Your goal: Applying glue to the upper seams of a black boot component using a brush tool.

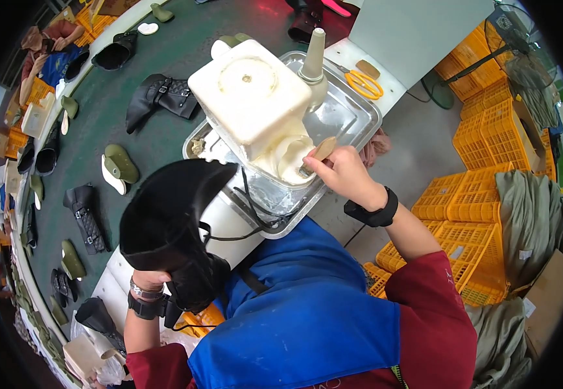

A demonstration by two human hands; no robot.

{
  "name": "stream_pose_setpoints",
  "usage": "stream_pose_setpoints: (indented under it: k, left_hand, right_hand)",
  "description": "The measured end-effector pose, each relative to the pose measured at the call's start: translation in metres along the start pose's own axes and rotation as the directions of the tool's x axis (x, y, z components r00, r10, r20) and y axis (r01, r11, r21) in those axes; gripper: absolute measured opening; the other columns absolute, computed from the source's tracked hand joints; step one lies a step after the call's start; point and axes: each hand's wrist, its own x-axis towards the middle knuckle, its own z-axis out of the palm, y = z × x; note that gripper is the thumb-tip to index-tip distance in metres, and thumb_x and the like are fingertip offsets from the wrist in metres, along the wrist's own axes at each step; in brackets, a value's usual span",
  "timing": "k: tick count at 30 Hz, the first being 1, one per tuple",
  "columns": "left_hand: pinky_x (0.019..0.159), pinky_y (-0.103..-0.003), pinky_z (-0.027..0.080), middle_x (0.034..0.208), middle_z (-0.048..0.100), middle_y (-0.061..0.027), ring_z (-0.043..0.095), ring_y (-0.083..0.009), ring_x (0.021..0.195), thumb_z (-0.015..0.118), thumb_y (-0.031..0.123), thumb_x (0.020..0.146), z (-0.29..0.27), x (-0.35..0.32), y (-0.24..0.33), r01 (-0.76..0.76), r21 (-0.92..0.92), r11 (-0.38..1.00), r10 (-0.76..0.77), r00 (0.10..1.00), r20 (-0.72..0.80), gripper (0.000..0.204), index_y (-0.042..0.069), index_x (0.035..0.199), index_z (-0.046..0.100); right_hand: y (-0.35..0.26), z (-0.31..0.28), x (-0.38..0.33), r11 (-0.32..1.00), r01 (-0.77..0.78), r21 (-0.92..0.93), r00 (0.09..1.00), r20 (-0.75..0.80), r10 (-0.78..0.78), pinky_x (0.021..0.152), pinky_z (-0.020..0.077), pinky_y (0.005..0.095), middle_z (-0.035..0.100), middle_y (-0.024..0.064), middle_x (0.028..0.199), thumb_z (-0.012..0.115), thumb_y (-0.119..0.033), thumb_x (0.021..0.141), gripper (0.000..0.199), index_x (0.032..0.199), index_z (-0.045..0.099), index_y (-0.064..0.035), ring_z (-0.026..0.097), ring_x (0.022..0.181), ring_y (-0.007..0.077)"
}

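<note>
My left hand [150, 280] is closed round a black boot [165, 217], partly hidden behind it. The boot's wide shaft opening tilts up toward the tray, and thin black laces trail from it. Between the fingers of my right hand [349, 176] is the pale wooden handle of a brush [325, 148]. Its lower end dips into the round spout of a boxy white glue container [249, 91], smeared with cream-coloured residue. That container stands on a metal tray [373, 120]. A pale bottle with a cone-shaped nozzle [314, 57] stands on the tray behind it.
Orange-handled scissors [364, 85] lie right of the tray. Across the green conveyor [100, 81] are black boots [161, 100] and green shoe lasts [120, 163]. Yellow crates [466, 246] and a fan [515, 45] stand to the right. Another person [51, 48] works at far left.
</note>
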Motion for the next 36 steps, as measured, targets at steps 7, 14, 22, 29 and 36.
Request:
stream_pose_setpoints:
  k: [7,14,22,29,36]
  left_hand:
    - [0.096,-0.045,0.039,0.126,0.046,-0.0148,0.047,-0.0282,0.114,0.084,0.027,0.056,-0.001,0.013,-0.011,0.036,0.23,0.972,-0.115,0.935,0.337,0.093,0.002,0.131,0.035]
    - [0.1,-0.037,0.031,0.128,0.047,-0.0123,0.043,-0.0235,0.118,0.082,0.017,0.057,0.019,0.031,-0.021,0.238,0.116,0.964,-0.264,0.866,0.424,0.084,0.002,0.129,0.04]
    - [0.099,-0.038,0.033,0.13,0.042,-0.0118,0.044,-0.0233,0.117,0.085,0.026,0.055,0.028,0.043,-0.018,0.131,0.267,0.955,-0.258,0.813,0.522,0.1,0.004,0.135,0.029]
    - [0.098,-0.036,0.034,0.129,0.044,-0.0119,0.045,-0.0223,0.116,0.084,0.023,0.056,0.032,0.034,-0.005,0.083,0.391,0.917,-0.281,0.829,0.484,0.096,0.003,0.134,0.031]
    - [0.096,-0.035,0.035,0.127,0.047,-0.012,0.047,-0.0212,0.114,0.083,0.02,0.057,0.033,0.027,0.013,0.024,0.552,0.834,-0.31,0.847,0.431,0.092,0.003,0.133,0.033]
  right_hand:
    - [-0.01,-0.025,0.0,0.999,-0.047,0.016,0.998,0.052,0.046,0.045,0.0398,0.0353,0.05,0.0196,0.053,0.061,-0.022,0.079,0.029,0.069,0.06,0.0048,0.052,0.046,0.0305]
    - [-0.031,-0.044,0.016,0.758,-0.361,0.543,0.932,0.172,0.32,0.049,0.0401,0.0194,0.058,0.0015,0.064,0.058,-0.02,0.085,0.02,0.086,0.064,-0.0008,0.051,0.055,0.005]
    - [-0.065,-0.02,0.019,0.781,0.268,0.564,0.944,0.007,-0.329,0.053,0.0424,0.0226,0.062,0.0037,0.073,0.062,-0.006,0.08,0.009,0.089,0.064,-0.0031,0.055,0.06,0.0116]
    - [-0.059,-0.022,0.006,0.864,0.238,0.443,0.957,0.042,-0.285,0.055,0.0437,0.0245,0.062,0.0045,0.075,0.063,-0.004,0.078,0.009,0.086,0.064,-0.0028,0.058,0.062,0.0138]
    - [-0.06,-0.028,0.008,0.859,0.286,0.424,0.937,0.065,-0.344,0.055,0.0441,0.0256,0.062,0.0065,0.075,0.063,-0.005,0.078,0.008,0.085,0.063,-0.0026,0.059,0.063,0.0176]
